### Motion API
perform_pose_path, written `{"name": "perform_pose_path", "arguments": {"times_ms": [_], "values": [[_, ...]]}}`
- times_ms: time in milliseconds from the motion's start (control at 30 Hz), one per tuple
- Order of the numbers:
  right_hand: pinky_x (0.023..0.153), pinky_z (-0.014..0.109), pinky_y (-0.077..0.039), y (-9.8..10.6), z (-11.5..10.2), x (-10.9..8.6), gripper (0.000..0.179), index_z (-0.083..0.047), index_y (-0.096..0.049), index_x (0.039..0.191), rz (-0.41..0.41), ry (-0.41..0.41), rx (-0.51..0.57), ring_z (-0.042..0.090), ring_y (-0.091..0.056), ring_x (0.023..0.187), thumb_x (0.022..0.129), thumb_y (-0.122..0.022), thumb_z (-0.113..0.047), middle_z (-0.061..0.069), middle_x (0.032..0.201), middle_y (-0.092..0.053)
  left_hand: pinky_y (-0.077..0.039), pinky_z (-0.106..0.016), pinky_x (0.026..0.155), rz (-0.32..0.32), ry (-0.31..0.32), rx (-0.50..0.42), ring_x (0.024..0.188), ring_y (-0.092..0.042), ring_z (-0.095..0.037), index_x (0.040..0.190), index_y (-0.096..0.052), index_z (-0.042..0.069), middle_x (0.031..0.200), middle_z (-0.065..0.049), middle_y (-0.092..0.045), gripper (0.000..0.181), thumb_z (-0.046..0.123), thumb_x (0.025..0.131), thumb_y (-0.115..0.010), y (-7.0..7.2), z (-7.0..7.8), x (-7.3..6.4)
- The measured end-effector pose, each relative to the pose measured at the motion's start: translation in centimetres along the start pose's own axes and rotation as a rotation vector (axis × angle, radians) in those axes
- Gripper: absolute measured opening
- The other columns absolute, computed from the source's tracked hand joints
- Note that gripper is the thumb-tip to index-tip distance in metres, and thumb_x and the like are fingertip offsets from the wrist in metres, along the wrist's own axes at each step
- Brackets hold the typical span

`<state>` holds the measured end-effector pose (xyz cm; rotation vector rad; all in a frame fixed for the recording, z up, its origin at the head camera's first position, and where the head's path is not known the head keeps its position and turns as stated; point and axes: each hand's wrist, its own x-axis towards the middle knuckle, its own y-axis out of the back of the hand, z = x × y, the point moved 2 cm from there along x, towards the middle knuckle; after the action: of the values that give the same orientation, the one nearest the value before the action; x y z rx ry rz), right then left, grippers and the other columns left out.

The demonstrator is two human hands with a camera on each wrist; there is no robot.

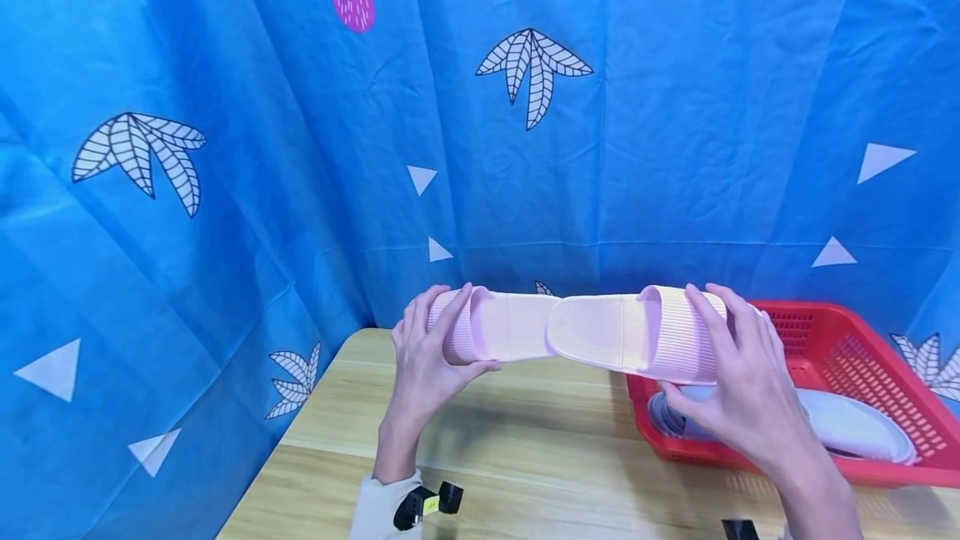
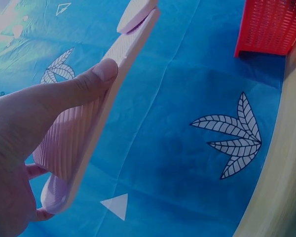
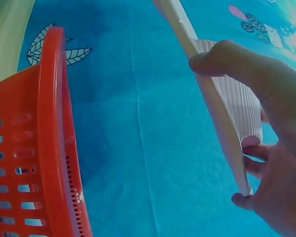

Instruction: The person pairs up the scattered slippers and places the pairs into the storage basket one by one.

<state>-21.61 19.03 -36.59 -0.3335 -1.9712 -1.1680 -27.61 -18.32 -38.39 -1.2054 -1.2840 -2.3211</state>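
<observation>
Two pale pink slide slippers are held up over the table, heel ends overlapping in the middle. My left hand (image 1: 427, 357) grips the left slipper (image 1: 517, 327) around its ribbed strap, thumb along the near edge. At the other end, my right hand (image 1: 750, 382) grips the right slipper (image 1: 596, 330) by its strap and toe. In the left wrist view the left slipper (image 2: 74, 143) stands on edge, with the thumb on its side. The right wrist view has the right slipper (image 3: 219, 118) tilted, thumb on the sole's edge and fingers around the toe.
A red plastic basket (image 1: 832, 315) with slotted walls stands on the right of the wooden table (image 1: 337, 457). Inside it lies a pale grey-white shoe-like item (image 1: 855, 423), partly behind my right hand. A blue patterned curtain (image 1: 525, 190) hangs behind and along the left.
</observation>
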Motion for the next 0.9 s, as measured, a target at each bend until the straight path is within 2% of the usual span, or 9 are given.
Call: {"name": "perform_pose_path", "arguments": {"times_ms": [167, 333, 633, 900], "values": [[0.086, 0.064, -0.043, 0.0, -0.2, 0.0, 0.139, -0.015, -0.035, 0.16, -0.012, -0.004, 0.003, 0.039, -0.041, 0.127, 0.039, -0.103, -0.018, 0.021, 0.15, -0.04, -0.034, -0.062, 0.103, 0.006, -0.005, -0.036, 0.137, -0.038, -0.03, 0.154, -0.046, 0.037, 0.146, -0.012, -0.048, 0.106, 0.047, 0.062, -0.098, -0.1, 0.3, 0.1], [0.087, 0.063, -0.042, -0.3, -0.6, 0.0, 0.138, -0.014, -0.036, 0.16, -0.01, -0.003, 0.01, 0.039, -0.04, 0.127, 0.039, -0.103, -0.017, 0.021, 0.149, -0.04, -0.035, -0.061, 0.101, -0.004, -0.002, -0.053, 0.138, -0.038, -0.031, 0.154, -0.046, 0.038, 0.147, -0.01, -0.048, 0.108, 0.045, 0.06, -0.099, -0.3, 0.8, 0.0], [0.09, 0.068, -0.044, -0.7, -1.3, -0.1, 0.14, -0.02, -0.032, 0.162, -0.035, -0.024, 0.005, 0.036, -0.039, 0.131, 0.041, -0.103, -0.02, 0.017, 0.152, -0.039, -0.031, -0.069, 0.103, -0.02, -0.014, -0.051, 0.139, -0.036, -0.034, 0.154, -0.046, 0.037, 0.148, -0.01, -0.047, 0.107, 0.045, 0.061, -0.099, -0.8, 1.6, -0.1], [0.092, 0.067, -0.043, -1.3, -1.8, 0.0, 0.137, -0.018, -0.034, 0.161, -0.038, 0.01, -0.014, 0.038, -0.038, 0.133, 0.043, -0.103, -0.019, 0.019, 0.151, -0.039, -0.028, -0.07, 0.105, -0.047, -0.019, -0.042, 0.141, -0.033, -0.034, 0.155, -0.045, 0.038, 0.149, -0.009, -0.045, 0.111, 0.047, 0.059, -0.099, -1.3, 2.2, 0.0]]}}
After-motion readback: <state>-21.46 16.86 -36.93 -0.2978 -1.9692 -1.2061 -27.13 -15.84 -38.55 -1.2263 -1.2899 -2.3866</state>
